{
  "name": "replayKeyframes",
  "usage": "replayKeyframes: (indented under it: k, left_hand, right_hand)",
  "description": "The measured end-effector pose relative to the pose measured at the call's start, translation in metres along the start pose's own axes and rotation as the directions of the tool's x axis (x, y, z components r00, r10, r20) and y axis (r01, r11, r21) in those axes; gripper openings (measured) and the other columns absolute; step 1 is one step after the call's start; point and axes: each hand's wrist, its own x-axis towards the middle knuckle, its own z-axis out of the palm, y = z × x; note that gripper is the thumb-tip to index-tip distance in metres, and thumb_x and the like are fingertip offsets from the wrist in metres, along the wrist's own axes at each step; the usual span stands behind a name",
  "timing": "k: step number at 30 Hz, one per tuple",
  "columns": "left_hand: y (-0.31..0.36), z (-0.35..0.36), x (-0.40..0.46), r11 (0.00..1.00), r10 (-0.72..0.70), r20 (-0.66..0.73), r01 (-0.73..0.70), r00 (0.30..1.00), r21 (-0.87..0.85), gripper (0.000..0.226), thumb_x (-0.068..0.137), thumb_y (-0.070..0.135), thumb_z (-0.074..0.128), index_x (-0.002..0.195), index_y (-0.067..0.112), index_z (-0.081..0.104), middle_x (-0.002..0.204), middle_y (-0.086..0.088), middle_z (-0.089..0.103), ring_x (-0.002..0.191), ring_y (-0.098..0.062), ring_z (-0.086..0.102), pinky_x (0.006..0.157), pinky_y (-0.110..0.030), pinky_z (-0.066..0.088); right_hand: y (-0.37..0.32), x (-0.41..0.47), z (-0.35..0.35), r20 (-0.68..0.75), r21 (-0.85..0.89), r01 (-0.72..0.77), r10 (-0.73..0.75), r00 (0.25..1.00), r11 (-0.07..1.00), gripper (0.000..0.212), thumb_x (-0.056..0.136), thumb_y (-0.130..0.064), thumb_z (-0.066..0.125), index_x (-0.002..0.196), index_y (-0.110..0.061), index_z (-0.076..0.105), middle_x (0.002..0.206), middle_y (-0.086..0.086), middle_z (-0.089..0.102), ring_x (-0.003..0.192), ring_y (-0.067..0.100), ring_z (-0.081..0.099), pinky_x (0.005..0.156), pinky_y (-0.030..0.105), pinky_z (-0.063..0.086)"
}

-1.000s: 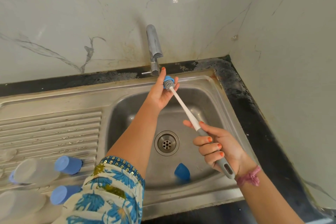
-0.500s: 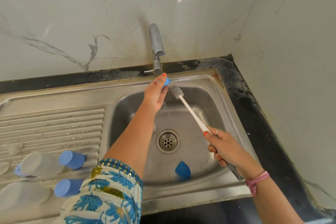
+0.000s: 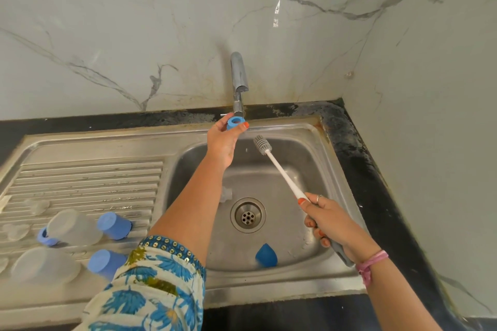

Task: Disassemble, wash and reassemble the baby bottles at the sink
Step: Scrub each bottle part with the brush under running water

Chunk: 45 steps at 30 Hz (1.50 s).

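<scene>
My left hand (image 3: 224,140) pinches a blue bottle ring (image 3: 235,123) right under the tap spout (image 3: 238,80), its hole facing up. My right hand (image 3: 330,223) grips the grey handle of a bottle brush (image 3: 278,169); its grey bristle head (image 3: 261,144) hangs over the basin, just right of the ring and apart from it. A blue cap (image 3: 266,255) lies in the sink basin (image 3: 304,158) near the front wall. A clear part (image 3: 225,194) lies next to the drain (image 3: 248,214).
On the ribbed drainboard (image 3: 88,180) at the left lie two frosted bottle bodies (image 3: 74,227) (image 3: 44,265), two blue caps (image 3: 114,225) (image 3: 106,263) and clear nipples (image 3: 37,206). Marble walls close the back and right. A black counter (image 3: 371,169) borders the sink.
The brush head has come out of the blue ring and moved to its right. My left hand has lifted the ring up under the spout and turned its hole upward.
</scene>
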Motion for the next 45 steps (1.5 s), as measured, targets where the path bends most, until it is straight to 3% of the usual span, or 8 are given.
replayKeyframes:
  k: [8,10,13,15,23,28,35,45]
  left_hand:
    - [0.011,-0.015,-0.019,0.986,-0.112,0.044,0.117,0.993,-0.119,0.021,0.085,0.012,0.073,0.102,0.005,0.062,0.103,-0.013,0.068,0.098,-0.023,0.068,0.086,-0.029,0.057]
    - [0.009,-0.030,-0.016,0.931,-0.094,0.026,0.078,0.995,0.358,0.044,0.083,0.034,0.075,0.114,0.007,0.060,0.115,-0.013,0.066,0.103,-0.026,0.067,0.085,-0.035,0.057]
    - [0.006,-0.057,-0.019,0.058,0.104,0.094,-0.101,0.990,0.993,0.057,0.080,0.049,0.071,0.123,0.014,0.058,0.119,-0.008,0.062,0.115,-0.028,0.054,0.093,-0.039,0.046]
    - [0.011,-0.067,-0.023,-0.100,0.130,0.168,-0.155,0.977,0.983,0.052,0.082,0.047,0.069,0.121,0.014,0.059,0.118,-0.009,0.063,0.114,-0.028,0.053,0.091,-0.038,0.044]
    - [0.080,-0.132,-0.037,-0.162,0.095,0.282,-0.265,0.955,0.951,0.035,0.083,0.033,0.067,0.094,0.000,0.064,0.089,-0.014,0.061,0.094,-0.033,0.063,0.067,-0.032,0.042]
    - [0.142,-0.206,-0.029,-0.236,0.129,0.208,-0.173,0.970,0.956,0.042,0.087,0.028,0.064,0.113,-0.005,0.059,0.115,-0.020,0.062,0.110,-0.035,0.058,0.082,-0.037,0.047]
    - [0.157,-0.336,0.009,-0.449,-0.167,0.021,-0.095,0.986,0.889,0.045,0.081,0.045,0.073,0.092,0.002,0.069,0.085,-0.009,0.056,0.079,-0.027,0.052,0.084,-0.037,0.049]
    - [0.127,-0.394,0.038,-0.379,-0.252,-0.005,-0.094,0.968,0.921,0.051,0.079,0.052,0.073,0.068,0.006,0.053,0.082,-0.008,0.054,0.077,-0.025,0.051,0.073,-0.034,0.044]
  right_hand:
    - [-0.005,0.002,0.000,0.042,-0.044,0.016,-0.015,0.999,0.999,0.021,0.101,-0.031,0.047,0.121,-0.029,0.054,0.067,0.000,0.045,0.043,0.005,0.034,0.038,0.020,0.031]
    - [-0.006,0.005,0.007,0.021,-0.137,0.020,-0.017,1.000,0.990,0.022,0.101,-0.032,0.046,0.121,-0.028,0.055,0.067,-0.001,0.048,0.047,0.008,0.040,0.041,0.024,0.036]
    - [0.004,0.017,0.023,-0.085,-0.744,0.031,-0.140,0.987,0.668,0.026,0.102,-0.032,0.039,0.117,-0.018,0.055,0.082,0.002,0.057,0.075,0.023,0.058,0.070,0.036,0.049]
    - [0.007,0.018,0.038,-0.084,-0.790,0.031,-0.159,0.984,0.612,0.025,0.102,-0.031,0.037,0.113,-0.017,0.055,0.081,0.000,0.057,0.079,0.024,0.057,0.073,0.036,0.047]
    - [-0.021,0.016,0.114,-0.010,-0.748,0.146,-0.231,0.973,0.647,0.021,0.101,-0.030,0.041,0.103,-0.018,0.057,0.080,0.004,0.060,0.076,0.024,0.060,0.071,0.037,0.049]
    - [-0.041,0.018,0.169,-0.037,-0.658,0.181,-0.272,0.961,0.730,0.020,0.100,-0.031,0.043,0.101,-0.019,0.058,0.077,0.003,0.058,0.070,0.021,0.057,0.061,0.032,0.044]
    - [-0.030,0.025,0.227,-0.107,-0.557,0.138,-0.236,0.966,0.819,0.017,0.098,-0.034,0.045,0.097,-0.028,0.060,0.068,0.001,0.053,0.058,0.019,0.049,0.059,0.030,0.042]
    - [-0.019,0.028,0.247,-0.202,-0.492,0.095,-0.220,0.954,0.865,0.017,0.099,-0.031,0.045,0.106,-0.034,0.060,0.066,0.005,0.050,0.052,0.017,0.043,0.051,0.027,0.034]
